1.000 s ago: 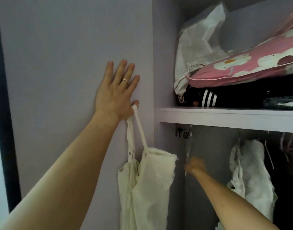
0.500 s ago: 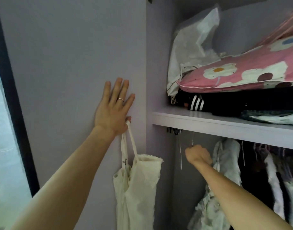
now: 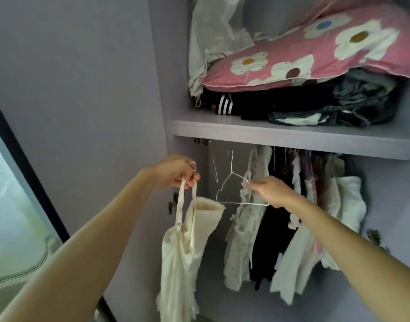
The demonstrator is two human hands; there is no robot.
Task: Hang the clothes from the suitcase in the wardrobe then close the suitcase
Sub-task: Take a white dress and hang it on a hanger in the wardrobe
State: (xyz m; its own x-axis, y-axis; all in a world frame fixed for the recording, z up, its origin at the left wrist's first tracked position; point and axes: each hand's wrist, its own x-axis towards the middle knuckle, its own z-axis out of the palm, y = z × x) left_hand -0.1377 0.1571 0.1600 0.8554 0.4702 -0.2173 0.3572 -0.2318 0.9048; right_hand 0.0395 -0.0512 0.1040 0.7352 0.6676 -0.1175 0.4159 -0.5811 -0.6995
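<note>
A cream strappy dress [image 3: 187, 247] hangs by its two straps from my left hand [image 3: 176, 171], whose fingers curl round the strap tops in front of the wardrobe's left panel. My right hand [image 3: 272, 190] grips the right end of a thin white wire hanger [image 3: 231, 190], held in the air just below the shelf, its hook pointing up. The hanger's left tip is close to the dress's top edge. The suitcase is out of view.
Several pale and dark garments [image 3: 292, 217] hang on the rail under the lilac shelf [image 3: 269, 133]. On the shelf lie a pink flowered cushion [image 3: 315, 52], dark folded clothes and a white bag [image 3: 211, 36]. A sliding door edge [image 3: 25, 159] stands at the left.
My left hand has left the wardrobe panel and dropped, now gripping the dress straps. My right hand has pulled a white wire hanger out from the rail toward the dress.
</note>
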